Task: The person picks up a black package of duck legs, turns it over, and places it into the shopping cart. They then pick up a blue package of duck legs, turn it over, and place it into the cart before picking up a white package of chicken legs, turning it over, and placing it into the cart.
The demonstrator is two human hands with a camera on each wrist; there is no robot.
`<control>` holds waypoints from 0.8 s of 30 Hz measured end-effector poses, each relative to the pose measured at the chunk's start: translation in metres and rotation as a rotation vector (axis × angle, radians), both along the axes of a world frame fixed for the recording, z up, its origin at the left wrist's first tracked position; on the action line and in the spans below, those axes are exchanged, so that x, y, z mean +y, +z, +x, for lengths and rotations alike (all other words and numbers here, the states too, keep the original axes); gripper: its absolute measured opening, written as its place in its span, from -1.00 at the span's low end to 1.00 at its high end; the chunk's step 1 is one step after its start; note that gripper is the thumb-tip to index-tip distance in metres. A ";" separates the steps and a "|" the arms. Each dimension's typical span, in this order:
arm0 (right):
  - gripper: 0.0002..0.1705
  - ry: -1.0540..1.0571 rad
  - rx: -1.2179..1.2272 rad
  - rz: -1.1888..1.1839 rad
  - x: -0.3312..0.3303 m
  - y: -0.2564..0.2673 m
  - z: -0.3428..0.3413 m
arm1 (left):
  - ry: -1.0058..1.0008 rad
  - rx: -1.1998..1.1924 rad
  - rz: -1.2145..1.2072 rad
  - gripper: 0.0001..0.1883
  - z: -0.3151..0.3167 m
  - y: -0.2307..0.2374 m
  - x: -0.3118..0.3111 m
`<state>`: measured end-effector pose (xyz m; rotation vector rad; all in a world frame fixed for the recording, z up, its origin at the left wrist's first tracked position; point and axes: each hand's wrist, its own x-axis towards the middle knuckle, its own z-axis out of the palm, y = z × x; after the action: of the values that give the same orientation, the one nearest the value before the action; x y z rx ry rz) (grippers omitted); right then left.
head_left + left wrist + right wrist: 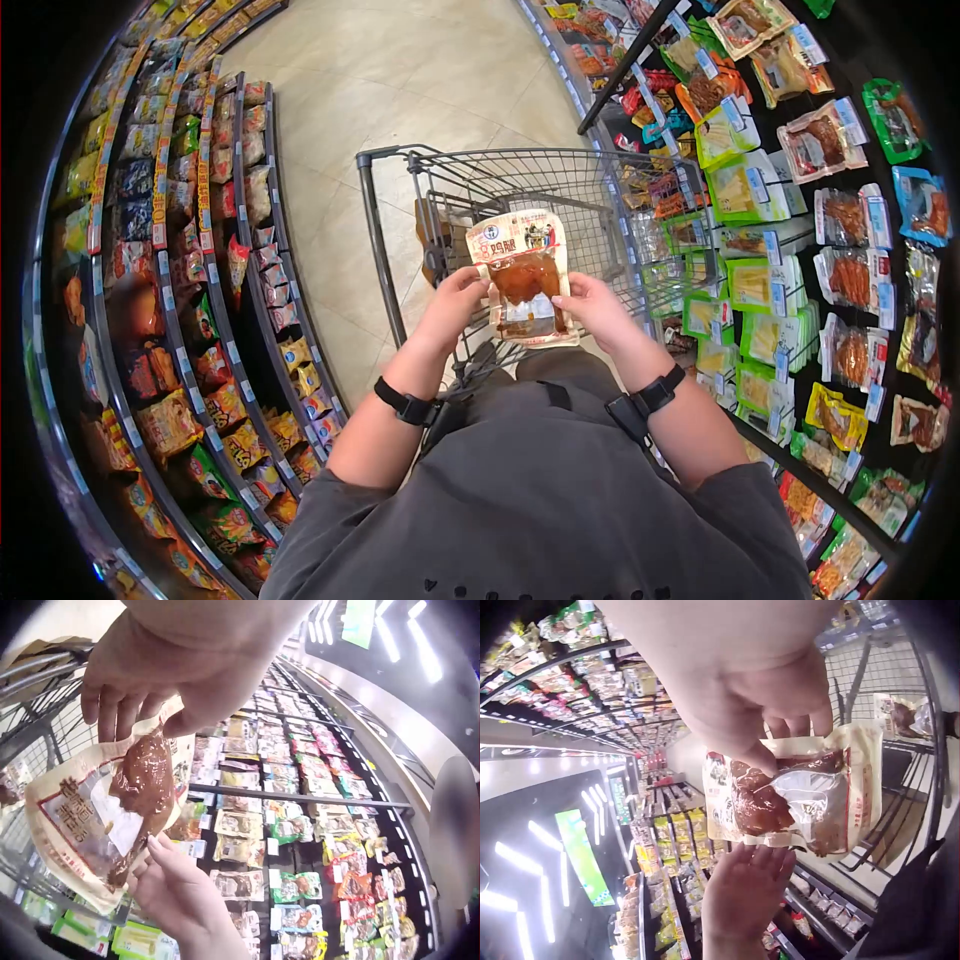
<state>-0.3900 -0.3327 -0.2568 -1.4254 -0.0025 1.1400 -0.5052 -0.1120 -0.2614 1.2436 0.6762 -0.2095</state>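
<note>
Both hands hold a cream-coloured packet of brown chicken leg (525, 275) by its opposite side edges, in front of the person's body. Its clear window shows glossy brown meat, with a white patch below it. My left hand (457, 308) pinches the left edge, thumb on the front, while my right hand (600, 308) pinches the right edge. In the left wrist view the left hand (169, 671) comes from above and the right hand (180, 889) from below. In the right wrist view, fingers of the right hand (772, 694) lie behind the packet.
A grey wire shopping cart (560, 160) stands right in front of the person, partly behind the packet. A similar packet (904, 718) lies in it, beside a brown cardboard piece (433, 240). Snack shelves (190, 250) line the left; hanging packaged foods (760, 285) line the right.
</note>
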 end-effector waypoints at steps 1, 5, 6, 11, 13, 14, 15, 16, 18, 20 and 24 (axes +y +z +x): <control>-0.61 -0.016 0.014 -0.046 -0.001 -0.021 0.007 | 0.045 0.057 -0.091 -0.66 0.010 -0.008 -0.005; -0.63 -0.095 0.075 -0.125 -0.002 -0.111 0.020 | 0.126 0.217 -0.177 -0.58 0.041 -0.076 -0.025; -0.62 -0.123 0.103 -0.128 -0.002 -0.132 0.024 | 0.140 0.268 -0.156 -0.57 0.047 -0.105 -0.029; -0.56 -0.119 0.197 -0.445 -0.015 -0.232 0.038 | 0.110 0.455 -0.139 -0.61 0.072 -0.205 -0.064; -0.59 -0.044 0.123 -0.528 -0.019 -0.262 0.044 | 0.140 0.548 -0.132 -0.61 0.075 -0.246 -0.076; -0.63 0.039 0.028 -0.599 -0.024 -0.288 0.044 | 0.180 0.620 -0.119 -0.61 0.084 -0.253 -0.080; -0.70 -0.053 0.009 -0.574 -0.028 -0.314 0.039 | 0.227 0.613 -0.153 -0.60 0.088 -0.259 -0.084; -0.70 -0.052 0.034 -0.584 -0.032 -0.325 0.040 | 0.221 0.638 -0.157 -0.60 0.090 -0.269 -0.087; -0.67 0.047 0.086 -0.645 -0.038 -0.333 0.045 | 0.286 0.622 -0.181 -0.61 0.096 -0.289 -0.092; -0.65 0.084 0.114 -0.694 -0.044 -0.345 0.048 | 0.251 0.653 -0.173 -0.54 0.103 -0.307 -0.093; -0.66 0.095 -0.012 -0.683 -0.056 -0.380 0.043 | 0.177 0.705 -0.103 -0.37 0.116 -0.328 -0.095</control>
<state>-0.3469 -0.3887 -0.6373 -2.0477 0.3423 1.2724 -0.3893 -0.2068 -0.5895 0.9923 1.3571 -0.5406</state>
